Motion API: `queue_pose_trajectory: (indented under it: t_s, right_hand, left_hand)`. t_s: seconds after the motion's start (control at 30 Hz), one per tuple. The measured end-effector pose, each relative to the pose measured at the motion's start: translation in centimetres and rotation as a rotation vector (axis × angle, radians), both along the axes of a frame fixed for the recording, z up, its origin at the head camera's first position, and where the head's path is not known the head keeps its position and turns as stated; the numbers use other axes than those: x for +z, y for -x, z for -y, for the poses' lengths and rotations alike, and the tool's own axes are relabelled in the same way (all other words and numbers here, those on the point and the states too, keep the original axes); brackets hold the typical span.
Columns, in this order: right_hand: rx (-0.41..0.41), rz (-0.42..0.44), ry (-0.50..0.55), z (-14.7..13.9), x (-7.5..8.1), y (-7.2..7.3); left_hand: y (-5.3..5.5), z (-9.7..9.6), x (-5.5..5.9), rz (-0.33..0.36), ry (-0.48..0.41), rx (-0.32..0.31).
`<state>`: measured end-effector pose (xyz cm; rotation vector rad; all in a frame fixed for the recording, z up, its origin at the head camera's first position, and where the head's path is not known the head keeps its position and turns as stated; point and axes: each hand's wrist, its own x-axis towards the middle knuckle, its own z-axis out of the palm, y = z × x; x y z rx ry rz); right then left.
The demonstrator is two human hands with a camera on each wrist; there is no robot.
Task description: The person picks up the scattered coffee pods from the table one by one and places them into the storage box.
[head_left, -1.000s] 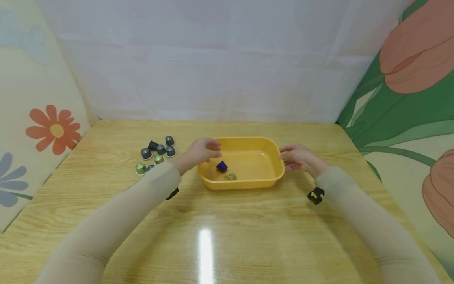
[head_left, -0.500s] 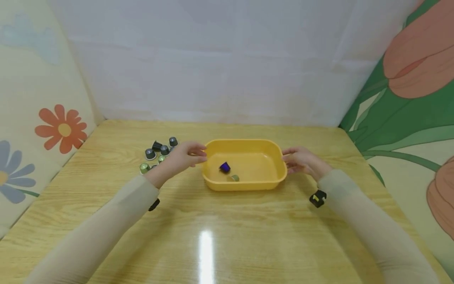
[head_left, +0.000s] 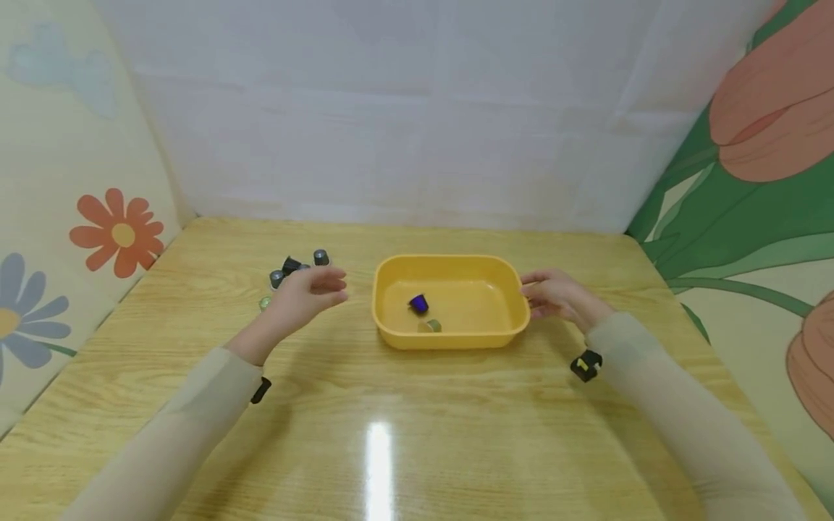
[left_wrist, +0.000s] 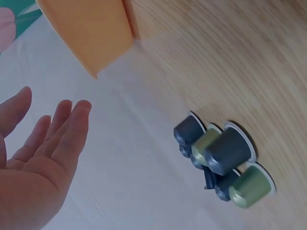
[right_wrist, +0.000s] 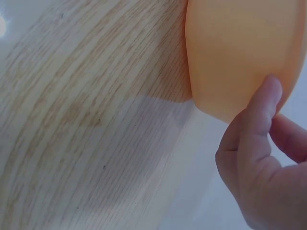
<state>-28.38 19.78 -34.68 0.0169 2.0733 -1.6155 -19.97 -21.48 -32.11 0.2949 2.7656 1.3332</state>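
My left hand hovers in the head view between the coffee capsules and the yellow tub, with nothing in it. Its fingers are relaxed and apart from the thumb, as the left wrist view shows. My right hand touches the right end of the yellow plastic tub. In the right wrist view its fingertip rests on the tub's outer wall. Inside the tub lie a purple capsule and a pale green one. Left of it sits a group of dark capsules and green capsules, partly behind my left hand in the head view.
A wooden table carries everything. Behind it hangs a white cloth. Flower-printed panels stand at the left and right.
My left hand has moved left from over the tub, past its left rim, toward the capsule group. My right hand stays at the tub's right end. The view has shifted slightly.
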Motion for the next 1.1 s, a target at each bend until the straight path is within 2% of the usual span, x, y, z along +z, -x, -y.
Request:
queue_pose_trajectory:
  t_s: [0.23, 0.47, 0.83, 1.1]
  right_hand:
    - [-0.003, -0.002, -0.001, -0.1, -0.1, 0.1]
    - [-0.005, 0.010, 0.000, -0.3, 0.0, 0.1]
    - [-0.011, 0.020, 0.023, -0.4, -0.1, 0.0]
    - [0.001, 0.014, 0.032, -0.5, -0.1, 0.0]
  left_hand:
    - [-0.9, 1.7, -0.1, -0.010, 0.013, 0.043]
    - [-1.4, 3.0, -0.5, 0.013, 0.019, 0.088]
    - [-1.7, 5.0, -1.1, -0.042, 0.076, 0.126]
    - [-1.3, 6.2, -1.8, -0.052, 0.172, 0.139]
